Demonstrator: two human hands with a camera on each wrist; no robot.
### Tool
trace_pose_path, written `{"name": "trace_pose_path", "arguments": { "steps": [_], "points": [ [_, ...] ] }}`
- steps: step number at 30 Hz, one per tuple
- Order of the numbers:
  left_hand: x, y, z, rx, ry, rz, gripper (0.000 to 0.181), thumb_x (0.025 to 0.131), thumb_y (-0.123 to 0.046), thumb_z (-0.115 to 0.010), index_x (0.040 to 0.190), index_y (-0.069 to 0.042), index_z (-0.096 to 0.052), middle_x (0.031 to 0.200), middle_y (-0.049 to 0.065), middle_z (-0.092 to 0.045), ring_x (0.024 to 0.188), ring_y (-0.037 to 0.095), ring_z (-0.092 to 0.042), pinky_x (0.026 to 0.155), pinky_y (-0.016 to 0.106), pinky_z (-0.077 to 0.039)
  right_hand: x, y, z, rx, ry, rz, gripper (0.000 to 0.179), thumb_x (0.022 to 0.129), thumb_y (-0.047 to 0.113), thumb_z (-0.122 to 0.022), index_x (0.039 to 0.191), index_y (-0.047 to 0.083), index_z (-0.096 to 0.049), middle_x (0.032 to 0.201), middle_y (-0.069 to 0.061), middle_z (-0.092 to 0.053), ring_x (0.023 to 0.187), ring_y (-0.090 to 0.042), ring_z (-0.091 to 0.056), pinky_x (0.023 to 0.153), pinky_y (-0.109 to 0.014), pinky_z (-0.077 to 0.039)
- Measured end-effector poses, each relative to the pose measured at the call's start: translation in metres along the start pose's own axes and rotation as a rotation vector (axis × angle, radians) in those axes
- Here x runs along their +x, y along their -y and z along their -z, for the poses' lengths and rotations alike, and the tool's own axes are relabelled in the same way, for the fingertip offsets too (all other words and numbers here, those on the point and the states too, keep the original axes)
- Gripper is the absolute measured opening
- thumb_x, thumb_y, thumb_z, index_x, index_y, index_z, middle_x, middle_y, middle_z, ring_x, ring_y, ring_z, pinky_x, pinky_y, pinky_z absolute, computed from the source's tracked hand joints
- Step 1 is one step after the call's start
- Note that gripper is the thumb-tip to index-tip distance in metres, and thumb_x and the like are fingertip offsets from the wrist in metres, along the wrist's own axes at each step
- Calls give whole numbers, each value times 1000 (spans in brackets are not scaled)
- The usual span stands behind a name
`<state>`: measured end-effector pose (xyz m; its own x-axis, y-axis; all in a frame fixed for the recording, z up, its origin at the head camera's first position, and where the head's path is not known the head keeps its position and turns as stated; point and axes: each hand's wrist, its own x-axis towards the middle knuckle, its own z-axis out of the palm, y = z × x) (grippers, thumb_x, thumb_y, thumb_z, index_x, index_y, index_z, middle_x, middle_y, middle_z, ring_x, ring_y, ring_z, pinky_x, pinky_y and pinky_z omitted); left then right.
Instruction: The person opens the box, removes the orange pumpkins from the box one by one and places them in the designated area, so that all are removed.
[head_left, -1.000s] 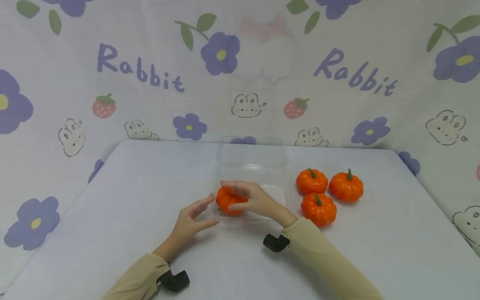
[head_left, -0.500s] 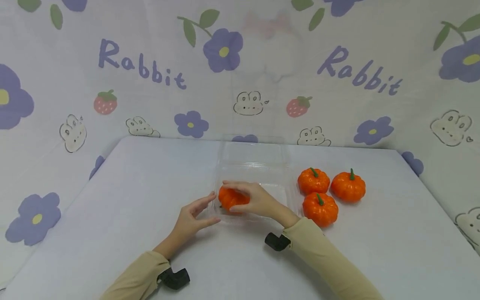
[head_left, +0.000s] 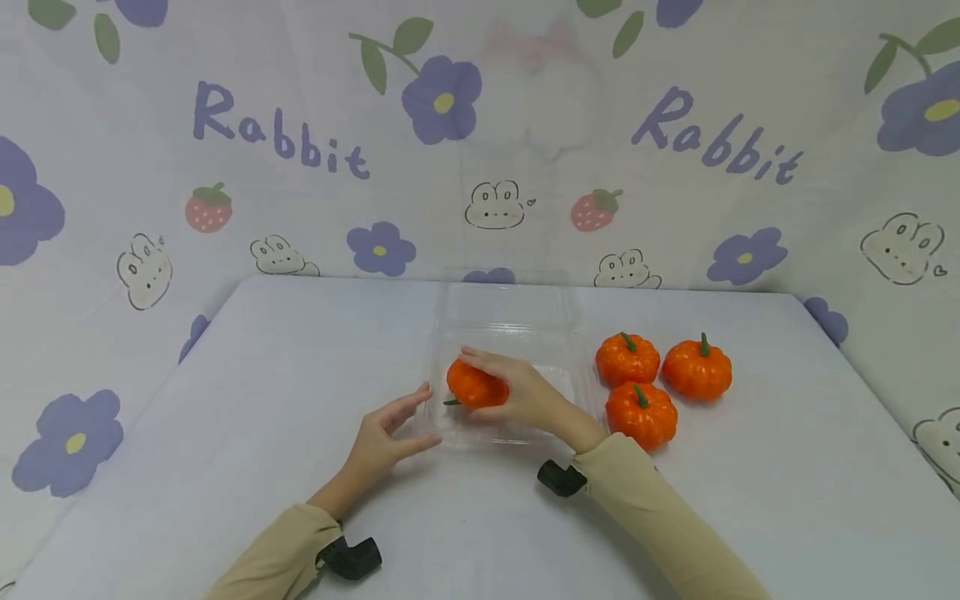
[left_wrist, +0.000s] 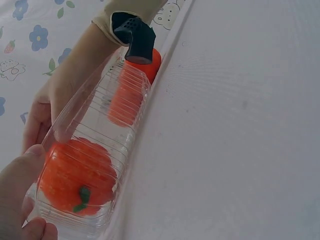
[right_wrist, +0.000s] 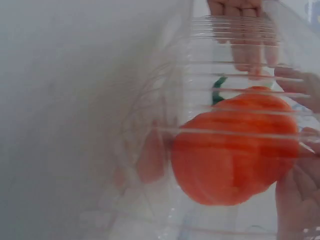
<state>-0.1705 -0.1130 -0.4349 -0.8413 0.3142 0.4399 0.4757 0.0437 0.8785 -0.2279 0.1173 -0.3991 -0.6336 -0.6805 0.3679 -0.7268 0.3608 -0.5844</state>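
Observation:
My right hand (head_left: 528, 398) grips a small orange toy pumpkin (head_left: 474, 383) inside a clear plastic clamshell box (head_left: 517, 442), thumb at the near side and fingers over the far side. The pumpkin lies tilted, its green stem pointing left; whether it touches the box floor I cannot tell. At the box's front left corner my left hand (head_left: 386, 435) rests with thumb and fingers spread around the outside. In the left wrist view the pumpkin (left_wrist: 77, 175) shows through the ribbed wall, beside the left thumb. The right wrist view shows the pumpkin (right_wrist: 235, 150) blurred through plastic.
The box's clear lid (head_left: 510, 307) stands open at the back. Right of the box sit three more orange pumpkins: one at the back (head_left: 628, 360), one farther right (head_left: 697, 371), one in front (head_left: 641, 417). A printed cloth (head_left: 300, 200) hangs behind the white table (head_left: 315, 350).
Over the last half second my right hand has shifted the pumpkin back and to the right within the box, and its stem now shows clearly at the left. The left hand stays put.

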Motion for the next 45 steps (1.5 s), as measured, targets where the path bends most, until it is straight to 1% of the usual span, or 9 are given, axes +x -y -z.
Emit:
{"name": "trace_pose_path", "arguments": {
  "steps": [5, 9, 13, 16, 24, 28, 37, 41, 45],
  "points": [
    [0, 1, 1, 3, -5, -2, 54, 68, 13, -70, 117, 17, -48, 124, 30, -44, 120, 36, -37, 97, 50, -28, 0, -2, -2, -72, -12, 44, 69, 69, 8, -77, 130, 0, -45, 135, -12, -40, 124, -23, -34, 99, -37, -31],
    [2, 2, 0, 8, -4, -14, 54, 68, 13, -71, 117, 18, -48, 123, 30, -43, 119, 37, -37, 96, 51, -29, -1, -4, -2, -114, -14, 16, 67, 69, 3, -76, 129, 1, -46, 136, -12, -39, 126, -23, -31, 99, -38, -31],
    [4, 1, -1, 10, -7, 11, 54, 69, 11, -71, 117, 17, -48, 124, 29, -43, 120, 34, -37, 97, 51, -29, 0, -3, 0, -164, -14, -21, 70, 69, -2, -75, 131, 1, -43, 136, -12, -38, 126, -24, -31, 98, -38, -32],
    [4, -1, -2, 8, -8, 22, 54, 69, 11, -71, 118, 16, -48, 125, 29, -43, 120, 33, -37, 97, 51, -28, 0, -1, 2, -180, -10, -27, 71, 68, -3, -75, 131, -1, -43, 135, -13, -39, 125, -26, -33, 98, -37, -33],
    [3, -4, -2, 4, -3, 33, 54, 70, 11, -70, 118, 17, -47, 125, 30, -42, 121, 33, -37, 97, 52, -28, -1, 3, 3, -206, -30, -65, 68, 67, -1, -77, 128, 0, -47, 131, -14, -44, 121, -28, -39, 95, -38, -36],
    [3, -4, -2, 0, -9, 43, 54, 69, 11, -70, 118, 17, -47, 125, 29, -42, 120, 33, -37, 97, 51, -27, 0, 3, 2, -227, -59, -57, 68, 66, 1, -78, 127, -2, -47, 129, -17, -45, 118, -29, -41, 94, -39, -37],
    [0, -2, -1, 5, -17, 26, 54, 68, 13, -71, 117, 17, -48, 124, 30, -43, 120, 34, -38, 96, 51, -29, 0, 1, 0, -188, -115, -63, 66, 65, 1, -79, 125, -3, -50, 126, -17, -49, 115, -30, -45, 93, -39, -38],
    [0, -3, -1, 5, -16, 32, 54, 68, 12, -71, 117, 17, -48, 124, 29, -43, 120, 33, -37, 97, 51, -29, 1, 1, 0, -152, -124, -75, 69, 65, 3, -80, 126, -3, -48, 126, -16, -49, 116, -28, -45, 94, -36, -37],
    [0, -3, 0, 3, -14, 43, 55, 68, 12, -71, 117, 17, -47, 124, 29, -43, 120, 33, -37, 97, 51, -29, 1, 1, 0, -148, -135, -74, 73, 65, 8, -81, 128, -3, -46, 126, -16, -49, 114, -27, -46, 94, -34, -37]
  ]
}}
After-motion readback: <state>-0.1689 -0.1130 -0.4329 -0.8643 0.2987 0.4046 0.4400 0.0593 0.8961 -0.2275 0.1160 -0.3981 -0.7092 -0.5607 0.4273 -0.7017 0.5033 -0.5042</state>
